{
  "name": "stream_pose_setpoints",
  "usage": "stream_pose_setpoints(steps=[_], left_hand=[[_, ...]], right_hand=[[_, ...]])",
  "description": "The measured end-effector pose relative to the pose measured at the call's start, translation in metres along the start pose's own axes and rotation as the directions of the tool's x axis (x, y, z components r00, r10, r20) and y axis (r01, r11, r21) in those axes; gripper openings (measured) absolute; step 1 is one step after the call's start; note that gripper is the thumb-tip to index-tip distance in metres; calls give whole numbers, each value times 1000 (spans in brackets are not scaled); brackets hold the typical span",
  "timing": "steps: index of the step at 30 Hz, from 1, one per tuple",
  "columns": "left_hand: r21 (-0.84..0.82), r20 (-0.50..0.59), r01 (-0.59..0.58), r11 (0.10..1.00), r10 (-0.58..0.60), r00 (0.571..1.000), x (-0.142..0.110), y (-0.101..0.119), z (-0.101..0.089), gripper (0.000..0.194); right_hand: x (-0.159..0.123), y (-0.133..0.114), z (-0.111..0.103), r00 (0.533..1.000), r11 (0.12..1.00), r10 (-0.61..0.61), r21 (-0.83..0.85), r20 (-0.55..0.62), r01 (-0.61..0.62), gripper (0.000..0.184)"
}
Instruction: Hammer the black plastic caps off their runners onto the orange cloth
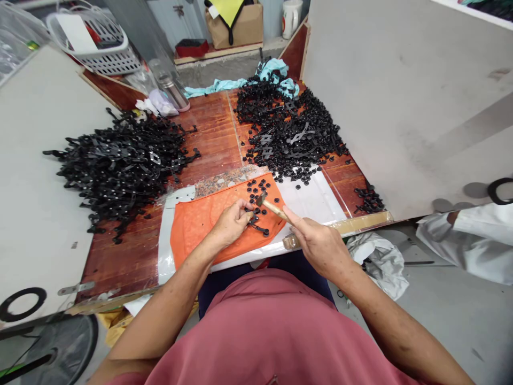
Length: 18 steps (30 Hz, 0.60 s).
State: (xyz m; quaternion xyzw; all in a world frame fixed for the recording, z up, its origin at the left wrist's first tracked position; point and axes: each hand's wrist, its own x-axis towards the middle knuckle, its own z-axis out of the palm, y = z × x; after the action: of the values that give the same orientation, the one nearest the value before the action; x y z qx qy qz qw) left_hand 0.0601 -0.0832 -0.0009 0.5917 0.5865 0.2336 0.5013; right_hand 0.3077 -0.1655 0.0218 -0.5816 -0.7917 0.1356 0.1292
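My right hand (318,243) is wrapped round the wooden handle of a small hammer (276,208). Its metal head hangs just above the orange cloth (200,224), close to my left fingertips. My left hand (233,223) pinches a small black plastic part (258,228), an arm with a round end, which lies on the cloth. Several loose black round caps (256,187) are scattered on the cloth beyond the hammer head. The fingers of my left hand partly hide the part they hold.
A large heap of black plastic parts (120,166) covers the left of the wooden table (212,123). Another heap of small black pieces (296,128) lies at the back right. A steel flask (172,88) and a grey basket (108,53) stand back left; grey panels (401,96) flank the table.
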Motion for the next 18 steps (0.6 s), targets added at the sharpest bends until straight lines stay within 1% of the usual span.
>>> stream_pose_setpoints(steps=[2, 3, 7, 10, 13, 15, 17, 18], left_hand=[[13, -6, -7, 1000, 7, 1000, -1, 0, 0, 13], [15, -6, -8, 1000, 8, 1000, -1, -1, 0, 13], [19, -1, -18, 1000, 18, 1000, -1, 0, -1, 11], [52, 10, -35, 998, 35, 999, -1, 0, -2, 11], [110, 5, -66, 992, 66, 998, -3, -2, 0, 11], [136, 44, -96, 986, 91, 995, -4, -3, -2, 14], [152, 117, -139, 979, 122, 986, -4, 2, -14, 20], [161, 139, -161, 974, 139, 980, -4, 7, -26, 23]], right_hand=[[0, -1, 0, 1000, 1000, 11, -4, -27, -11, 58], [-1, -2, 0, 1000, 999, 13, -30, -17, -14, 58], [1, -6, 4, 996, 988, -1, -155, 91, 15, 59], [4, -8, 7, 995, 991, -2, -133, 104, 16, 58], [6, -8, 7, 995, 1000, -7, -25, 103, 10, 57], [7, -5, 7, 997, 993, 0, 114, 76, -8, 54], [8, 2, 6, 999, 959, 49, 279, 19, -52, 51], [10, 8, 5, 996, 933, 86, 352, -9, -77, 50]])
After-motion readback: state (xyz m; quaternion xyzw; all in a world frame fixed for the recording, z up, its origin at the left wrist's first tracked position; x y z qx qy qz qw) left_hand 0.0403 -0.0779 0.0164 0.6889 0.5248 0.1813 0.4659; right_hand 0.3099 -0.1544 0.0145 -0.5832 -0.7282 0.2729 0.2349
